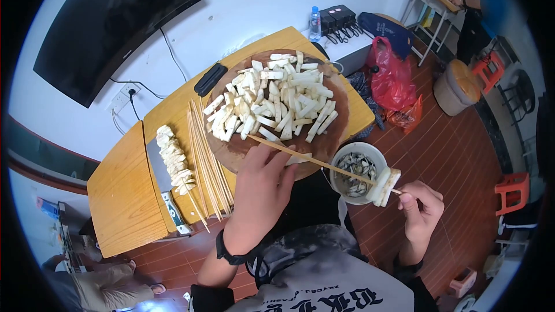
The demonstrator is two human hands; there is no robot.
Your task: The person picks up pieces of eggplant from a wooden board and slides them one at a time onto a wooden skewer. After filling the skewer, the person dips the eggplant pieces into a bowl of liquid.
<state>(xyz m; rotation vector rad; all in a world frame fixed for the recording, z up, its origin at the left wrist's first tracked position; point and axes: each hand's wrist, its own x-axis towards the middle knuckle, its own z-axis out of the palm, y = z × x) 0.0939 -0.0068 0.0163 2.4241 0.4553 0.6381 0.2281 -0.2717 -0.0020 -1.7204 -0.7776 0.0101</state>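
My right hand [421, 205] pinches the near end of a thin wooden skewer [312, 160], on which a few pale, peeled vegetable pieces [384, 187] are threaded close to the fingers. The skewer's far tip reaches over the round wooden chopping board [341, 110]. At the board's near edge, my left hand [259, 182] has its thumb and finger closed on the end of a pale vegetable piece [300, 159]. Many cut vegetable sticks [277, 95] lie heaped on the board. Beneath the threaded pieces stands a bucket [339, 189] of dark and pale peelings [355, 170].
Left of the board lie bare skewers [205, 156], a loaded skewer [175, 159] and a knife [174, 212] on the wooden table [118, 196]. A black case [211, 79] rests behind. Red plastic bags [390, 78] are at the right; another person [485, 6] works beyond.
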